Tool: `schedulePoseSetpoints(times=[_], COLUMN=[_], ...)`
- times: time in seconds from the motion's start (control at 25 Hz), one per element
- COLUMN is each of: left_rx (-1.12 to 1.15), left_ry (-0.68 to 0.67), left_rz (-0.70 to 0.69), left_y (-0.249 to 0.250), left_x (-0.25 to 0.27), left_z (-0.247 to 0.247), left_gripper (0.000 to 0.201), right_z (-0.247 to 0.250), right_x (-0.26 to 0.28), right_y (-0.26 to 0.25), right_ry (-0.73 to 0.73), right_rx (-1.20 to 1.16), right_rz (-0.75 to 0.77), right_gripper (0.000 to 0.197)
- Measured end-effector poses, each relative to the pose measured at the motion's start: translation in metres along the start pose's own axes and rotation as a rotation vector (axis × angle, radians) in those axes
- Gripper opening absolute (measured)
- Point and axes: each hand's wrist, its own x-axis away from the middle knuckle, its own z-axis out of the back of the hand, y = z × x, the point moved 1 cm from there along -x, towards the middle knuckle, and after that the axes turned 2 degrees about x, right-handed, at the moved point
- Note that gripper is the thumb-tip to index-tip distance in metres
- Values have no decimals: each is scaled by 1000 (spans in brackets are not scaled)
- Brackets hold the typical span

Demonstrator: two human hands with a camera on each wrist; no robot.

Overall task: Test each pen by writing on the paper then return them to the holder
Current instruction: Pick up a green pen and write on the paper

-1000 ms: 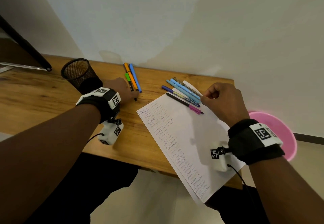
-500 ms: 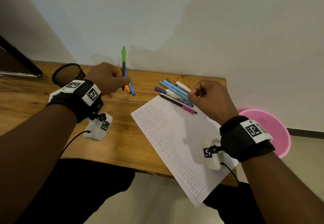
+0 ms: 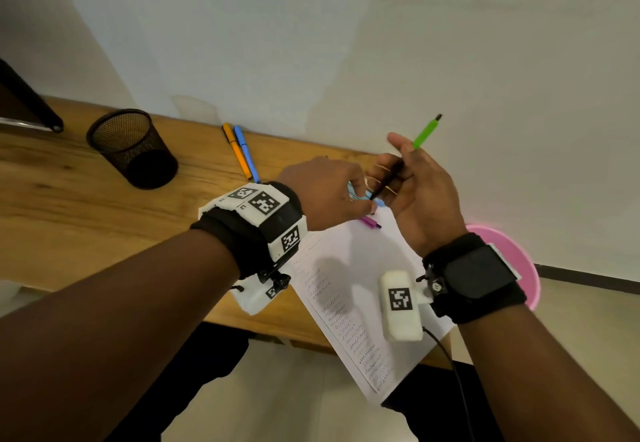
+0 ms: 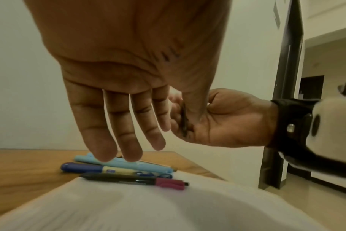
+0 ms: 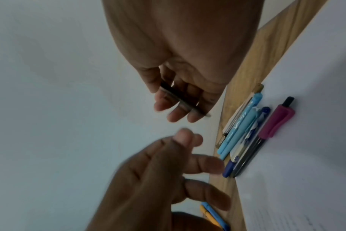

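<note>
Scanning left to right from the head cam: black mesh holder [image 3: 133, 149] stands upright on the wooden surface [image 3: 62, 206], and I can't see inside it from here. Right of it, an orange pen [image 3: 236, 151] and a blue pen [image 3: 246, 153] lie side by side, touching, near the wall edge.

My left hand [image 3: 329, 195] hovers over the pen cluster at the top of the paper [image 3: 346, 289]; left wrist cam shows its fingers straight and hanging loose, holding nothing. It hides most of the cluster from the head cam. Wrist cams fill that in: light blue pens [image 4: 128, 164], a navy-capped pen [image 4: 101, 168] with a small label too blurred to read, and a black pen with a magenta clip [image 4: 140, 181] lying on the paper edge. One light blue barrel carries white lettering in the right wrist view; I can't make it out.

The paper has columns of short handwritten squiggles, not legible as words.

My right hand [image 3: 419, 195] is raised above the paper, fingers curled round the green pen [image 3: 425, 134]: black barrel across the fingers, green end sticking up past them. The barrel's lower end is partly hidden behind the fingers.

Pink basin [image 3: 519, 261] sits off the surface at far right, mostly hidden by my wrist strap.
</note>
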Motion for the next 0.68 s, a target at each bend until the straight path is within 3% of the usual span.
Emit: schedulePoseSetpoints(times=[0.08,0.24,0.4,0.56,0.68], left_rx=[-69,-222,-253,-248,-245], left_ry=[-23,-181,-272,-273,-284], left_rz=[35,74,122,124,120], left_y=[-17,-45,-54,-57,-59], left_x=[4,11,13,13,14], left_z=[3,5,-4,-4,-6], left_gripper=[34,46,53,57,66], right_z=[7,12,8,8,9], right_x=[-1,2,5,9,7], right_y=[-5,-16,-12,-11,-10], right_ry=[31,15,-27,-31,-10], right_rx=[-146,-264,-255,-280,-173], right_rz=[-64,-134,-148,-148,-165], right_gripper=[26,65,61,63,62])
